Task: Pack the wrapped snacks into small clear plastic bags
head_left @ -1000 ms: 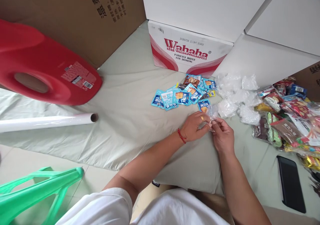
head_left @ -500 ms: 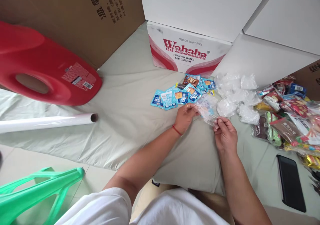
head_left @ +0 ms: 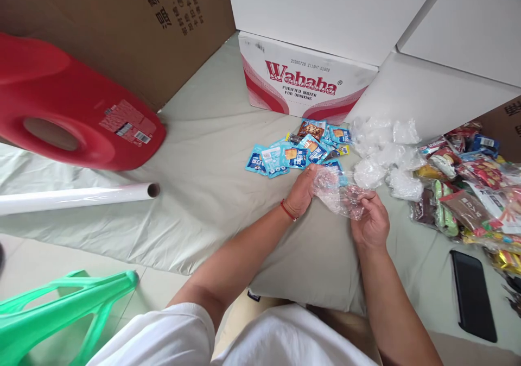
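Because thin film could sag, the left hand (head_left: pixel 300 195) and right hand (head_left: pixel 372 225) pinched opposite ends of the clear, crumpled plastic bag (head_left: pixel 334 195), holding it spread; beyond, glossy blue rectangular packets (head_left: pixel 297 157) lay within reach, before the white-and-red cardboard carton (head_left: pixel 280 56).

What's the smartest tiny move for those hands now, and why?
Probably to spread the clear bag a little more: the left hand and right hand pinch it from opposite sides, yet it looks crumpled, and the blue packets lie just beyond it.
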The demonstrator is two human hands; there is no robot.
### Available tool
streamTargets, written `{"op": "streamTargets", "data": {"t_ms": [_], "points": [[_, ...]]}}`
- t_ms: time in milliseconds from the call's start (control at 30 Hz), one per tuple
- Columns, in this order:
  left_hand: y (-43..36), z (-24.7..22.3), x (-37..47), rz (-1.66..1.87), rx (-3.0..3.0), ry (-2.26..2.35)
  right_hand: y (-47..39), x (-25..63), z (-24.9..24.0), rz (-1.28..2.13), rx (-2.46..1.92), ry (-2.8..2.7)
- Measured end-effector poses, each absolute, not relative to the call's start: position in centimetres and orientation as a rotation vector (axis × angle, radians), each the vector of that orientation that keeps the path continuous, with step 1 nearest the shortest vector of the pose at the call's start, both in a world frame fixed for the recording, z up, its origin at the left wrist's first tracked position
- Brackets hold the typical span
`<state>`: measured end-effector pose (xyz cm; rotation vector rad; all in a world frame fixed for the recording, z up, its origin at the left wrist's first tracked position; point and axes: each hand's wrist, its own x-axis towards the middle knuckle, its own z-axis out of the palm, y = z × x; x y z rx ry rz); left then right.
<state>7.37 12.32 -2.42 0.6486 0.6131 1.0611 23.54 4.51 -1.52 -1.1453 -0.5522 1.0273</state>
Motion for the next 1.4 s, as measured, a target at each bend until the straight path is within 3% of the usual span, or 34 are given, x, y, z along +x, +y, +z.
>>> {"op": "streamTargets", "data": {"t_ms": [500, 1400], "points": [[12.0, -3.1, 6.8, 1.217, 1.395, 1.234, 4.6, 22.6, -1.5, 0.843, -1.342, -0.564], [12.7, -2.9, 6.1, 1.136, 1.235, 1.065, 5.0, 25.7, -0.6, 1.026, -1.029, -0.315]]}}
